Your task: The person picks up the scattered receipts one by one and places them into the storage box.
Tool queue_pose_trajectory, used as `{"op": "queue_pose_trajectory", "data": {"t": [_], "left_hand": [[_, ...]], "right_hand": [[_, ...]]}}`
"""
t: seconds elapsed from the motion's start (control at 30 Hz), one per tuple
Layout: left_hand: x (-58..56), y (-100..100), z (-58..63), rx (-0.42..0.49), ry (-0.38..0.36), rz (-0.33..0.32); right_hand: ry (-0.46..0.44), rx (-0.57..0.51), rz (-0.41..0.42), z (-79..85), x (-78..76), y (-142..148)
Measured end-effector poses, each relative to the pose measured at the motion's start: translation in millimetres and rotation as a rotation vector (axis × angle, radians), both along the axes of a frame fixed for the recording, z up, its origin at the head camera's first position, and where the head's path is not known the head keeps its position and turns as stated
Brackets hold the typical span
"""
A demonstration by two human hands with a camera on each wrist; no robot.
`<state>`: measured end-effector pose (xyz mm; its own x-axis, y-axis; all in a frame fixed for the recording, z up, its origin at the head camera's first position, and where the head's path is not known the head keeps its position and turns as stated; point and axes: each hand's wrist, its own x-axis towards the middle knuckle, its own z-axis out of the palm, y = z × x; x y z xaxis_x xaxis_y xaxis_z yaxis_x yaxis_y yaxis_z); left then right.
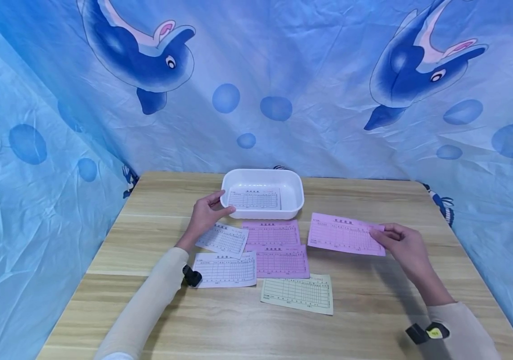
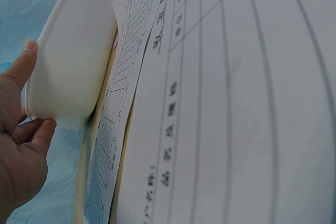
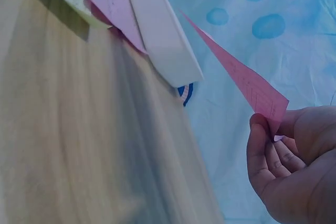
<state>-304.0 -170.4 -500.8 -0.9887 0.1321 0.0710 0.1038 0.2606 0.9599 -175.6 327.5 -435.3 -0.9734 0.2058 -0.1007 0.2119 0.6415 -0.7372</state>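
My left hand (image 1: 205,214) grips the left end of a white plastic tray (image 1: 264,215), thumb at the rim and fingers under the side in the left wrist view. Inside the tray lies a white printed receipt slip (image 1: 254,199). Between thumb and fingers, my right hand (image 1: 402,247) pinches the right end of a pink receipt slip (image 1: 344,234), held up off the table to the right of the tray. The right wrist view shows that pink slip (image 3: 247,85) nearly edge-on, its near corner between the fingertips.
In front of the tray lie two pink slips (image 1: 282,261), partly overlapping, and two white slips (image 1: 225,270) left of them. Nearest the front is a yellow-green slip (image 1: 298,294). A blue dolphin-print cloth (image 1: 256,60) hangs behind the wooden table (image 1: 247,335).
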Motion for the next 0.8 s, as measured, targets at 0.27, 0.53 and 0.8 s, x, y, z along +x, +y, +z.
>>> {"op": "queue_pose_trajectory", "data": {"t": [0.27, 0.53, 0.8], "left_hand": [[1.9, 0, 3.7, -0.007, -0.020, 0.004], [0.5, -1, -1.6, -0.036, 0.014, 0.016], [0.4, 0, -2.0, -0.050, 0.019, 0.021]], "right_hand": [[0.026, -0.019, 0.009, 14.0, -24.2, -19], [0.081, -0.085, 0.023, 24.9, -50.7, -39], [0.130, -0.228, 0.045, 32.0, -78.1, -65]]}}
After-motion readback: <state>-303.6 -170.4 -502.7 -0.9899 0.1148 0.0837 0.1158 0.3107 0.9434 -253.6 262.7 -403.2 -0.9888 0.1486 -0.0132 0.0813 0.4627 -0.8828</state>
